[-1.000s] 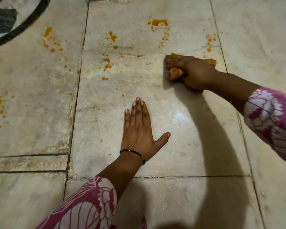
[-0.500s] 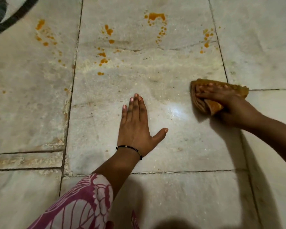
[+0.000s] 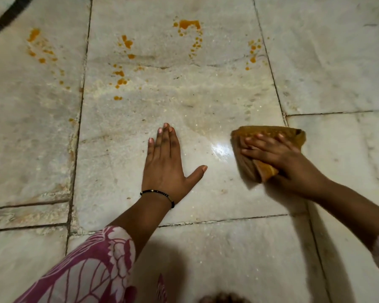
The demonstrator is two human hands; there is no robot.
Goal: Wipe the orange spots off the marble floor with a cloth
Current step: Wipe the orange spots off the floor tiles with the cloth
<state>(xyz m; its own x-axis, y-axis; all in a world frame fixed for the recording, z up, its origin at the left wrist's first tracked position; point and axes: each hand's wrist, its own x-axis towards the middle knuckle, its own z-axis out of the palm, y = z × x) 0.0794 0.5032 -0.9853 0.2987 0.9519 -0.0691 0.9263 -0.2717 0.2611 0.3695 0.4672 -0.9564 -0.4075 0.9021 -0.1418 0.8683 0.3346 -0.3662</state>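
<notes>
The right hand (image 3: 278, 156) presses its spread fingers onto the folded orange-brown cloth (image 3: 269, 147), which lies on the marble floor (image 3: 206, 106) right of the flat, open left hand (image 3: 166, 162). Orange spots (image 3: 188, 25) remain beyond the cloth.

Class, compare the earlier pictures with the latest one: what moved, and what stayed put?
The right hand, pressing the folded orange-brown cloth, swept it from beside the far orange spots back toward the person. The left hand stayed flat on the marble floor; the spots remain.
</notes>
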